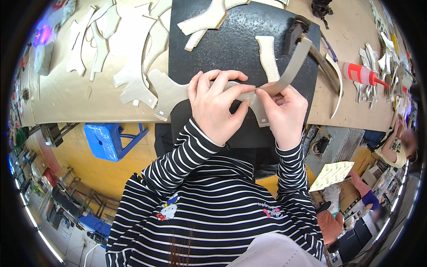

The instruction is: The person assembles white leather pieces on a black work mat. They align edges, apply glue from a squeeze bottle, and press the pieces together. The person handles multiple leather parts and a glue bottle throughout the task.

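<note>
A pale, branching flat piece [171,94] lies on the black mat [213,60], partly hidden under my hands. My left hand [217,107] rests on it with fingers stretched and spread, index fingertip at the joining spot. Closed in a pinch, my right hand [287,111] holds a long grey-beige strip [293,64] against the piece near its right branch. The strip's free end curves up and away to the upper right. Just beyond my right hand lies another pale piece [267,55]. How the strip meets the piece is partly covered by my fingers.
A hammer [327,69] with its head wrapped in dark cloth lies at the mat's right edge. Beyond it are a red-labelled squeeze bottle [358,73] and more cut pieces. Pale pieces [133,82] lie at left. A blue stool [104,141] stands below; people are at right.
</note>
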The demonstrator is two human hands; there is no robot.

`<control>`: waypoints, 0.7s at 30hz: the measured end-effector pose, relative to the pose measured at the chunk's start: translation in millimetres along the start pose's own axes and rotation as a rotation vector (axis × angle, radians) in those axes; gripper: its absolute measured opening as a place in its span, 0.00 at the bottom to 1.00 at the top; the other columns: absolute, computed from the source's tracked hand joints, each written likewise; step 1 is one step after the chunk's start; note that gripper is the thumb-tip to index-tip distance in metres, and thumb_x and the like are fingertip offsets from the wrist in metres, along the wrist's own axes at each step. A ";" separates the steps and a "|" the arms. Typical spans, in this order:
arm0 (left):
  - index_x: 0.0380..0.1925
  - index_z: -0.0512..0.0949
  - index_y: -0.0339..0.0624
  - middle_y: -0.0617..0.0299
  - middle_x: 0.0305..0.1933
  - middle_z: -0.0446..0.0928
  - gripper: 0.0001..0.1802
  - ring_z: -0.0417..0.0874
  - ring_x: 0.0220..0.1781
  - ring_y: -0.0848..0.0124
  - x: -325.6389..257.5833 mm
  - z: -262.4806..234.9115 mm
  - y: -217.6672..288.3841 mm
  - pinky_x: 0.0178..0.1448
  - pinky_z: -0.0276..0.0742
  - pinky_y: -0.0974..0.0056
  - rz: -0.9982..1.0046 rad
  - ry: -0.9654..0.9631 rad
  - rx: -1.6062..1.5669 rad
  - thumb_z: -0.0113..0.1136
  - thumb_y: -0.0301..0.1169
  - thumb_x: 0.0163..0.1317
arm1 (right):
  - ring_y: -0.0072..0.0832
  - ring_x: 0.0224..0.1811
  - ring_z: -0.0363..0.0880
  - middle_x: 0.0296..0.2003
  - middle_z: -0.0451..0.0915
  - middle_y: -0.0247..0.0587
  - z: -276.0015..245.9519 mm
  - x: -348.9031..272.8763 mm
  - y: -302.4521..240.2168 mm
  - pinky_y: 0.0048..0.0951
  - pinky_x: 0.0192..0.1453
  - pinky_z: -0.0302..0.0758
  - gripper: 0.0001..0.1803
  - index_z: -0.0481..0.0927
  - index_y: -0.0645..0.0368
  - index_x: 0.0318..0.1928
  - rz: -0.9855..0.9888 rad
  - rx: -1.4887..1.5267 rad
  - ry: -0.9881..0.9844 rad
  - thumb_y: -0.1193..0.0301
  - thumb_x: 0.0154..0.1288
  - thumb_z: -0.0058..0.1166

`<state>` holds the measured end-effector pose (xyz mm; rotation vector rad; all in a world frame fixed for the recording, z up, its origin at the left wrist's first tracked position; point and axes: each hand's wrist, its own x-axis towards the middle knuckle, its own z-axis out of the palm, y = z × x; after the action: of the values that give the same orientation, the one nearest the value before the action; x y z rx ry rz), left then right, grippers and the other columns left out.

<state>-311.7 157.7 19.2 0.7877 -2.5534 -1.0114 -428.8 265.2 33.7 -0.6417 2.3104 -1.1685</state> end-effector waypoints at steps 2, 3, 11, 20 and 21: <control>0.39 0.86 0.55 0.73 0.50 0.79 0.15 0.72 0.57 0.66 -0.4 0.0 0.0 0.71 0.52 0.50 0.000 -0.001 -0.004 0.71 0.30 0.48 | 0.17 0.22 0.78 0.25 0.82 0.37 -0.4 0.0 -2.0 0.20 0.28 0.73 0.06 0.84 0.67 0.34 -0.013 -0.101 -0.004 0.77 0.58 0.66; 0.39 0.86 0.55 0.73 0.50 0.79 0.15 0.73 0.58 0.66 -0.7 0.3 0.1 0.71 0.52 0.49 0.006 0.004 0.005 0.70 0.30 0.48 | 0.14 0.23 0.77 0.25 0.83 0.36 -0.2 0.2 -2.8 0.18 0.29 0.73 0.06 0.85 0.67 0.35 -0.018 -0.151 -0.007 0.77 0.58 0.66; 0.41 0.86 0.58 0.71 0.53 0.79 0.15 0.73 0.59 0.64 -9.7 7.3 -0.6 0.73 0.53 0.44 0.088 0.079 0.063 0.69 0.30 0.51 | 0.24 0.20 0.76 0.26 0.79 0.39 -3.4 18.0 5.0 0.26 0.26 0.74 0.17 0.81 0.67 0.45 -0.060 -0.035 0.207 0.72 0.57 0.69; 0.55 0.80 0.55 0.63 0.65 0.73 0.27 0.72 0.64 0.64 -40.2 12.6 5.6 0.68 0.60 0.50 0.219 0.009 0.386 0.69 0.33 0.51 | 0.48 0.50 0.77 0.50 0.74 0.52 -65.6 88.2 46.9 0.38 0.55 0.75 0.15 0.77 0.62 0.53 -0.438 -0.527 0.189 0.74 0.66 0.56; 0.55 0.80 0.55 0.62 0.65 0.72 0.27 0.72 0.64 0.64 -40.8 10.8 3.5 0.68 0.60 0.50 0.229 0.006 0.340 0.69 0.33 0.51 | 0.48 0.50 0.77 0.50 0.74 0.52 -66.8 90.9 49.8 0.39 0.55 0.75 0.15 0.77 0.63 0.53 -0.476 -0.549 0.198 0.75 0.66 0.56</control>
<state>-284.7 189.5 11.5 0.5554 -2.7691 -0.5125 -549.0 278.1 9.9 -1.3876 2.7623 -0.7902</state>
